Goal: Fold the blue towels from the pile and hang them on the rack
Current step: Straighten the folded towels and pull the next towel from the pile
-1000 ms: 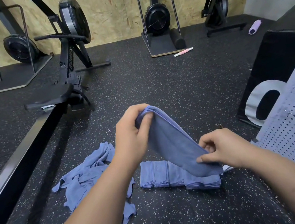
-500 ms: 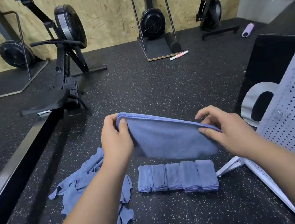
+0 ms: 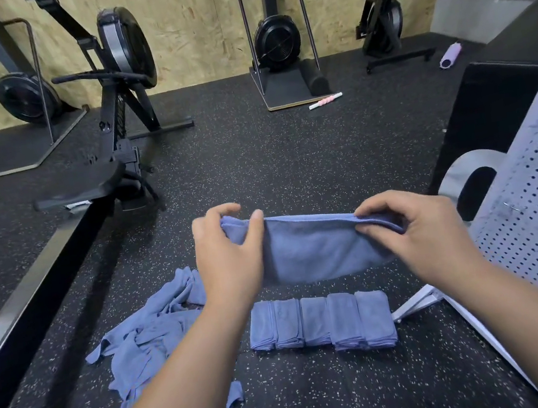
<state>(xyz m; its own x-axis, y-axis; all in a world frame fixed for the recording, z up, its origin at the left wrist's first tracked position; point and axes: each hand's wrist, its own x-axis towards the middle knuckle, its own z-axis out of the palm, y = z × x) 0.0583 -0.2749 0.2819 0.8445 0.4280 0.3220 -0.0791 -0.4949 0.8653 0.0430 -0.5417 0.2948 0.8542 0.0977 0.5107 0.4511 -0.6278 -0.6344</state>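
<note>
On the speckled floor, nearest: five folded towels in a row, sides touching; loose pile just left of them. Above the row, held towel in the air: blue, doubled over, stitched hem along top, lower edge sagging. Left hand pinches its left end, right hand its right. Perforated rack stands at right.

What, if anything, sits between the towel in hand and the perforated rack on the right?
Nothing visible. The left hand and right hand grip the blue towel in mid-air; only open space separates it from the perforated rack. The folded towels lie lower, on the floor.
</note>
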